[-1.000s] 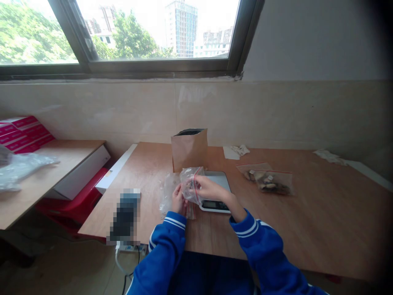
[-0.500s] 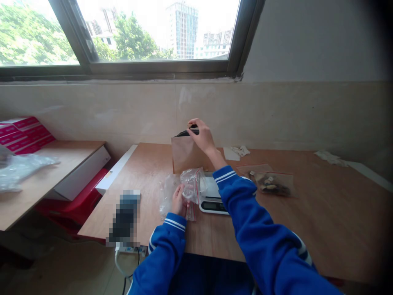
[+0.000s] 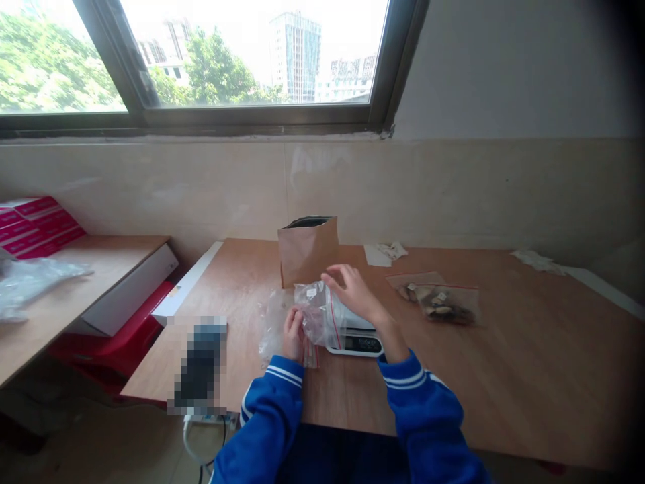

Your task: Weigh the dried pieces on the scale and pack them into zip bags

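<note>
Bag (image 3: 318, 323), clear plastic, in left hand (image 3: 293, 331); right hand (image 3: 355, 293) just beside.

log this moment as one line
left hand: holding clear bag | right hand: over scale, grip unclear | brown paper bag: upright, open

Clear bag (image 3: 317, 319) near upright, open brown bag (image 3: 306, 252).

Matt paper, glossy plastic
Glossy plastic zip-lock bag (image 3: 318, 324); matt kraft-paper pouch (image 3: 305, 254) at its twelve o'clock; smooth wood-grained tabletop (image 3: 524, 376).
</note>
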Demonstrator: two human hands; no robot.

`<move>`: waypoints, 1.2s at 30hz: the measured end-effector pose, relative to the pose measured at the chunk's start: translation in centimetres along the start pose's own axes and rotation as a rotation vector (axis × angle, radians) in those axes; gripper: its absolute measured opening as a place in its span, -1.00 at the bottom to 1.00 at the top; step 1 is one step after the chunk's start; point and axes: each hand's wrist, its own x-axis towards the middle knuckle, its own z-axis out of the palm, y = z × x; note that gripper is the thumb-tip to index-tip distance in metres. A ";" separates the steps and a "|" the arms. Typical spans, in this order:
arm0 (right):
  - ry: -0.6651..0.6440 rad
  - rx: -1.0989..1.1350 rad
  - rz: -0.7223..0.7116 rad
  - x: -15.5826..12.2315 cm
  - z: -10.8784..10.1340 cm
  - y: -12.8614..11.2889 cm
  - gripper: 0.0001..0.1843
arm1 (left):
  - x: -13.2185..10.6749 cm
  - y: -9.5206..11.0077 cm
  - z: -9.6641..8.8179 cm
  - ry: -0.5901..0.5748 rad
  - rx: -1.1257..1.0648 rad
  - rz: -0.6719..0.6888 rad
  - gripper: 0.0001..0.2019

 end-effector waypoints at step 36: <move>-0.294 0.820 0.613 -10.7 4.8 -1.3 -0.43 | -1.2 8.5 0.0 0.205 0.856 0.310 -0.71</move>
